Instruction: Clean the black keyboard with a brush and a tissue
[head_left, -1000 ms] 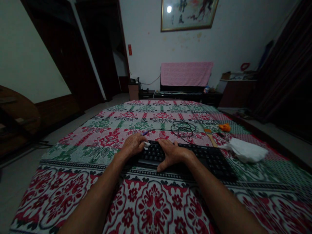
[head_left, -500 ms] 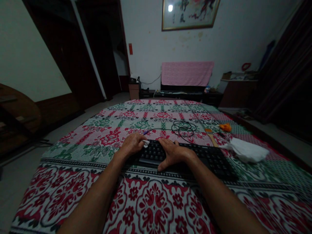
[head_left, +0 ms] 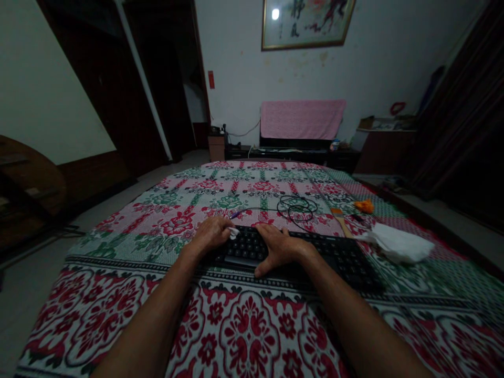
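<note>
A black keyboard (head_left: 338, 257) lies on a bed with a red, green and white floral cover (head_left: 244, 325). My left hand (head_left: 210, 235) is closed around a small white wad (head_left: 234, 231) and presses it against the keyboard's far left corner. My right hand (head_left: 279, 248) lies flat and spread over the keys just to the right, thumb on the near edge. The keyboard's black cable (head_left: 296, 207) is coiled on the cover beyond it.
A crumpled white cloth (head_left: 397, 242) lies right of the keyboard, with a small brush (head_left: 342, 220) and an orange object (head_left: 364, 206) farther back. Beyond the bed stands a low cabinet with a pink-covered screen (head_left: 301, 119). A dark doorway is at left.
My left hand with the white wad has shifted slightly left and nearer along the keyboard's corner. My right hand has stayed in place.
</note>
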Available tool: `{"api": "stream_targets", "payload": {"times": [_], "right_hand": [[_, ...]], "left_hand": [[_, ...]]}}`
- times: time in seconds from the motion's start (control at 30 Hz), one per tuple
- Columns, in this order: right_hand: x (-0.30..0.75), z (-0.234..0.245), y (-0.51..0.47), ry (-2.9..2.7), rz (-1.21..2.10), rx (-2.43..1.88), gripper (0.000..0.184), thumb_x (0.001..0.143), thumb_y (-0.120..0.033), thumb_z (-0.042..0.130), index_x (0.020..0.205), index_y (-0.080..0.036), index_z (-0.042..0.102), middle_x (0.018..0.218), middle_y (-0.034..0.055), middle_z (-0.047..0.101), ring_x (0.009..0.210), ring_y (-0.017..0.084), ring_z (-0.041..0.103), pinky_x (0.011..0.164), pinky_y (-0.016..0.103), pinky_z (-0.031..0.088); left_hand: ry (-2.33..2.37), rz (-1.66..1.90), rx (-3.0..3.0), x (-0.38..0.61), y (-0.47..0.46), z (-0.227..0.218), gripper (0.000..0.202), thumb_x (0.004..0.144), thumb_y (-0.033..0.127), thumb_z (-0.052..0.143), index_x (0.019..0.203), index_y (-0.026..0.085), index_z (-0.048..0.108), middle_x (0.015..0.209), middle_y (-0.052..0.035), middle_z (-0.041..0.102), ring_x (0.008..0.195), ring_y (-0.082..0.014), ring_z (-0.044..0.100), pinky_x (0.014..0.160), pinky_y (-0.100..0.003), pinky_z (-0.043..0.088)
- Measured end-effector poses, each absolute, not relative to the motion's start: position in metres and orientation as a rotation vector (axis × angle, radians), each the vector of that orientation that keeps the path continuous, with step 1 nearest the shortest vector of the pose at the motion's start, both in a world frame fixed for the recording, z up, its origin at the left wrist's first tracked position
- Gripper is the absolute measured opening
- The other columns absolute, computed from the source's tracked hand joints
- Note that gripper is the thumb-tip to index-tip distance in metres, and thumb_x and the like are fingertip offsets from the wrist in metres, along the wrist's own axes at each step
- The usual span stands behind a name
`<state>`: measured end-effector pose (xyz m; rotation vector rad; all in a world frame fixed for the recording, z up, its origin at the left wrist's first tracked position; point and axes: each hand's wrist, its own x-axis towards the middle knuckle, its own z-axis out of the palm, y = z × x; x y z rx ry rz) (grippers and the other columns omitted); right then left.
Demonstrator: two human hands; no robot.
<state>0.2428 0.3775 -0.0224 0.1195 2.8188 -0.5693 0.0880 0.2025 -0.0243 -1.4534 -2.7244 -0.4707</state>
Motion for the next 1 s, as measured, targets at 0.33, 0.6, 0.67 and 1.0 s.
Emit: {"api": "stream_targets", "payload": {"times": [0.33, 0.6, 0.67, 1.0], "right_hand": [[0.243, -0.02, 0.375, 2.795, -0.574, 0.131, 0.133, 0.046, -0.067, 0.07, 0.146, -0.014, 0.001, 0.152, 0.0164, 0.004, 0.138, 0.036, 0.0, 0.107, 0.06, -0.002], [0.244, -0.02, 0.376, 2.795, -0.576, 0.134, 0.132, 0.047, -0.067, 0.07, 0.146, -0.016, 0.002, 0.152, 0.0169, 0.005, 0.139, 0.036, 0.0, 0.108, 0.06, -0.002], [0.243, -0.02, 0.376, 2.79, -0.57, 0.136, 0.132, 0.047, -0.067, 0.07, 0.146, -0.016, 0.001, 0.152, 0.0166, 0.004, 0.139, 0.036, 0.0, 0.107, 0.06, -0.002], [0.244, -0.02, 0.376, 2.802, -0.566, 0.126, 0.132, 0.046, -0.069, 0.069, 0.146, -0.015, 0.003, 0.152, 0.0174, 0.004, 0.138, 0.037, 0.001, 0.107, 0.061, -0.001]], "left_hand": [[-2.768, -0.578, -1.369, 0.078, 0.194, -0.024, 0.029, 0.075, 0.023, 0.046, 0.088, 0.024, 0.072, 0.083, -0.0012, 0.071, 0.079, -0.0161, 0.061, 0.068, -0.023, 0.041], [-2.778, -0.492, -1.417, 0.083, 0.195, -0.022, 0.029, 0.074, 0.022, 0.046, 0.087, 0.023, 0.072, 0.078, -0.001, 0.071, 0.076, -0.0163, 0.062, 0.067, -0.024, 0.042], [-2.77, -0.536, -1.423, 0.085, 0.198, -0.022, 0.029, 0.075, 0.022, 0.045, 0.087, 0.024, 0.072, 0.078, -0.0006, 0.07, 0.077, -0.0162, 0.061, 0.068, -0.024, 0.042], [-2.656, -0.41, -1.646, 0.095, 0.204, -0.025, 0.028, 0.077, 0.024, 0.046, 0.09, 0.022, 0.071, 0.087, -0.0034, 0.068, 0.082, -0.0183, 0.06, 0.076, -0.027, 0.043]]}}
